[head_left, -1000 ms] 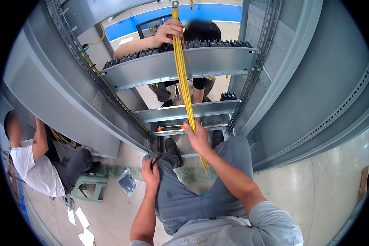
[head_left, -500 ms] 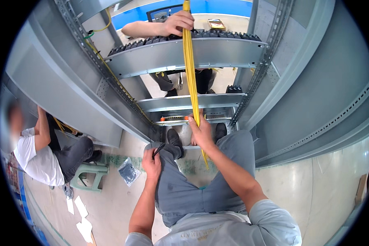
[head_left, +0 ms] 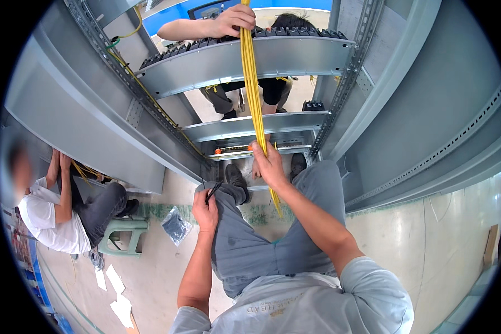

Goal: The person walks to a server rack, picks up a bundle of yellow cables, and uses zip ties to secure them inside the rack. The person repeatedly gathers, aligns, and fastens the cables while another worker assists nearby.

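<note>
A long bundle of yellow wires [head_left: 253, 83] hangs down across the front of the metal cabinet frame. My right hand [head_left: 269, 164] is closed around its lower part, with the loose wire ends below my fingers. My left hand [head_left: 205, 211] rests on my left thigh, closed on thin black strips that look like cable ties [head_left: 213, 191]. Higher up, a co-worker's hand [head_left: 235, 21] grips the same bundle above the top crossbar. That person's other arm [head_left: 269, 111] reaches down behind the lower crossbars, its hand near the floor and partly hidden by the bundle.
Black terminal blocks [head_left: 306, 32] line the top crossbar [head_left: 206, 65]. Cabinet panels [head_left: 423, 106] flank both sides. A clear plastic bag [head_left: 176, 225] with dark contents lies on the floor. At left, another person [head_left: 53, 214] sits on a green stool [head_left: 123, 236]; white paper pieces [head_left: 121, 309] lie nearby.
The co-worker opposite has bent down: the top of a head now shows behind the terminal blocks, and an arm reaches lower. My hands keep their holds; the view has shifted slightly.
</note>
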The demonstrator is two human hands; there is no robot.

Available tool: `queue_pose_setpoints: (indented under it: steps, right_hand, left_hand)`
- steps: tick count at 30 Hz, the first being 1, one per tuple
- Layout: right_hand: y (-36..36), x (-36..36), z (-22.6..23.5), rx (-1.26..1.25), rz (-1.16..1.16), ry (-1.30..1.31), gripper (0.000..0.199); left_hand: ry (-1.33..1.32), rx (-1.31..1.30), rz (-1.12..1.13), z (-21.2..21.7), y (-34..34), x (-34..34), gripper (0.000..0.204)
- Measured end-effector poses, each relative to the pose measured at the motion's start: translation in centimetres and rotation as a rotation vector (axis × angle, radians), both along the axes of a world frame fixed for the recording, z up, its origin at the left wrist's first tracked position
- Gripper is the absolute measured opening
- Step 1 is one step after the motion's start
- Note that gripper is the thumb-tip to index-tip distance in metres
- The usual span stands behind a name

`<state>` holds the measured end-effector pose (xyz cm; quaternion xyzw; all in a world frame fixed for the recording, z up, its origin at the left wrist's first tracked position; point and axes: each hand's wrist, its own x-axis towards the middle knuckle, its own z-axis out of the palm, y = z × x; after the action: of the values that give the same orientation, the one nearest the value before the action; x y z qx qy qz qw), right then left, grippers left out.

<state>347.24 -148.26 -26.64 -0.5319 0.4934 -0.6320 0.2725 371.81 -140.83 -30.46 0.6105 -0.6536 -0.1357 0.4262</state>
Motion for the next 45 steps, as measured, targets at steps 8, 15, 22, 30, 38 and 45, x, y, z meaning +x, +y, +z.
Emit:
queue_pose_setpoints:
  steps: [8, 15, 22, 30, 38, 45]
  right_hand:
    - [0.3, -0.4, -1.5, 0.208, 0.2, -0.139, 0.038]
    - [1.2, 0.1, 0.4, 0.332, 0.252, -0.265, 0.033]
    - [1.2, -0.6, 0.0, 0.257, 0.289, -0.247, 0.037]
    - [1.2, -0.9, 0.5, 0.276, 0.361, -0.36, 0.051]
    - [1.1, -1.0, 0.4, 0.305, 0.352, -0.315, 0.053]
    - [1.7, -1.1, 0.9, 0.306, 0.254, -0.258, 0.055]
  left_hand:
    - [-0.066, -0.034, 0.007, -1.2, -0.1, 0.5, 0.017]
    - [-0.007, -0.026, 0.039, -1.0, 0.5, 0.9, 0.015]
    - [0.012, -0.03, 0.054, -0.8, 0.2, 0.7, 0.014]
    - [0.005, -0.032, 0.062, -1.6, 0.1, 1.5, 0.015]
    - [0.012, -0.021, 0.081, -2.4, 0.2, 1.8, 0.015]
    - [-0.015, -0.039, 0.055, -2.5, 0.1, 1.9, 0.016]
